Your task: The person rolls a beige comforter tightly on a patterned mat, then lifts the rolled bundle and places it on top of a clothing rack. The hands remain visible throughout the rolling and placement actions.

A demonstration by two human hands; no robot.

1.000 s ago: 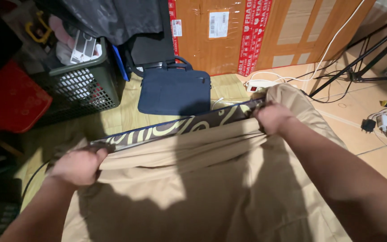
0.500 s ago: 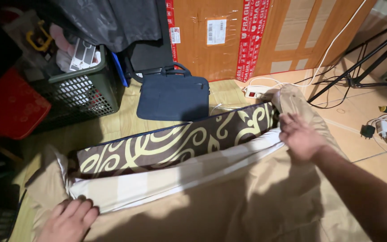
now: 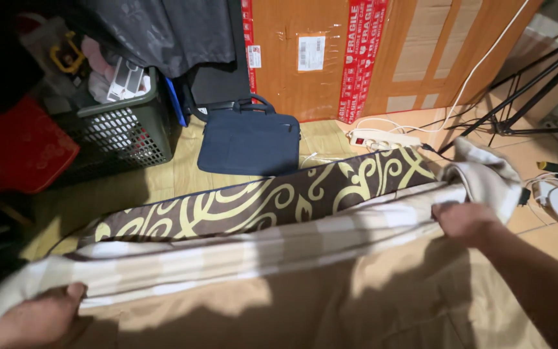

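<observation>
Head cam, both hands gripping tan cover (image 3: 330, 304) over brown patterned cushion (image 3: 259, 200)

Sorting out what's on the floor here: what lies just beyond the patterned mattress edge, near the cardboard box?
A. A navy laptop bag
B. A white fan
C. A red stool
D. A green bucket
A: the navy laptop bag lies flat on the floor between the brown patterned mattress and the cardboard box.

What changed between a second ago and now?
Both hands let go of the tan sheet's top edge, moved outward and gripped it again: left hand lower left, right hand far right. The tan sheet slid down, baring the brown patterned mattress. Navy bag and basket unmoved.
</observation>
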